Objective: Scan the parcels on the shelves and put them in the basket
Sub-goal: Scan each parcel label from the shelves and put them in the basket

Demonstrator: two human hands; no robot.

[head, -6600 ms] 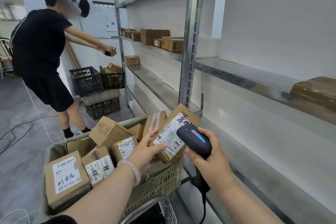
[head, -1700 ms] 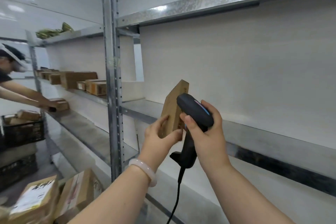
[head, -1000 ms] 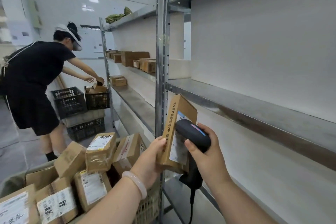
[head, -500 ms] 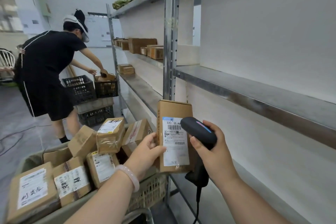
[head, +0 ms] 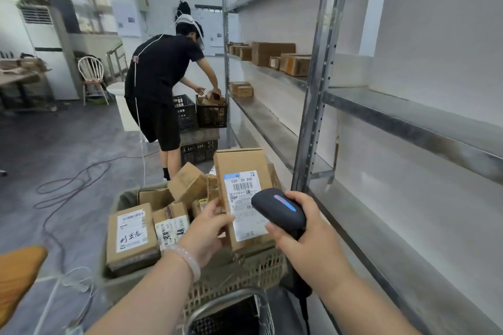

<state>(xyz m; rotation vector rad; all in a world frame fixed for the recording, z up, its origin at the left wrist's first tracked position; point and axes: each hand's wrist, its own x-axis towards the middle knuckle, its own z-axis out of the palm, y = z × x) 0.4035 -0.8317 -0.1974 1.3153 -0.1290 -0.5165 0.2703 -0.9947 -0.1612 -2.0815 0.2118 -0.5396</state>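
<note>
Parcel [head: 243, 193]: cardboard, label facing the wearer, pinched upright in left hand [head: 209, 228] above the heaped basket [head: 245, 269]. Barcode scanner [head: 278, 213]: gripped in right hand [head: 304, 236], overlapping the label. Risk: dropped onto the pile, the parcel may slide off.
</note>
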